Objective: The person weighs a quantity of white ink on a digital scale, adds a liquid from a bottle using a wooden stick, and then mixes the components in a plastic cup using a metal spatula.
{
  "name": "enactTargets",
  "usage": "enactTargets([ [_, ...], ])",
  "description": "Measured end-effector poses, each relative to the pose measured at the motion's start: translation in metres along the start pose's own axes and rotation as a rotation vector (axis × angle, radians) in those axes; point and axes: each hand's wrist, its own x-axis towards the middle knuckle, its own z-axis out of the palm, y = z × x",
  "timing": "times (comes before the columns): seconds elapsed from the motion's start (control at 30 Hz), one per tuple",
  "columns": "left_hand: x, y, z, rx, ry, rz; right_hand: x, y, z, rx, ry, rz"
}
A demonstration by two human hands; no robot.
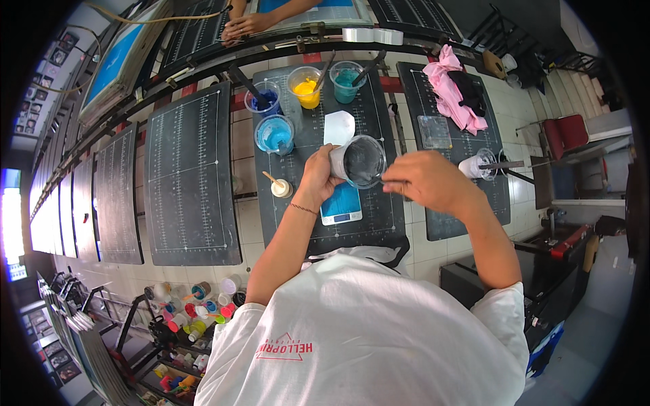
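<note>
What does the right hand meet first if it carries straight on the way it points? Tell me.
The right hand points left toward the clear cup held by the left hand; the cup's rim likely comes first, though depth is unclear.

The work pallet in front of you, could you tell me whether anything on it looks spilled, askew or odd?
Nothing looks spilled. The left hand holds a clear cup tilted over the blue scale, with the right hand at its rim. The ink cups behind stand upright. A pink cloth lies crumpled on the next pallet.
</note>
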Motion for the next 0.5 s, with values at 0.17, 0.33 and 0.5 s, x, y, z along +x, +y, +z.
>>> enactTargets([
  [0.17,-0.006,0.004,0.001,-0.032,0.034,0.017,0.003,-0.009,-0.012,0.114,0.192,0.112],
  [0.33,-0.005,0.001,-0.002,-0.119,-0.010,0.078,-0.004,-0.010,0.004,0.127,0.119,0.199],
  [0.5,-0.009,-0.001,0.000,-0.154,-0.004,0.134,-0.005,-0.006,0.016,0.051,0.381,0.306],
])
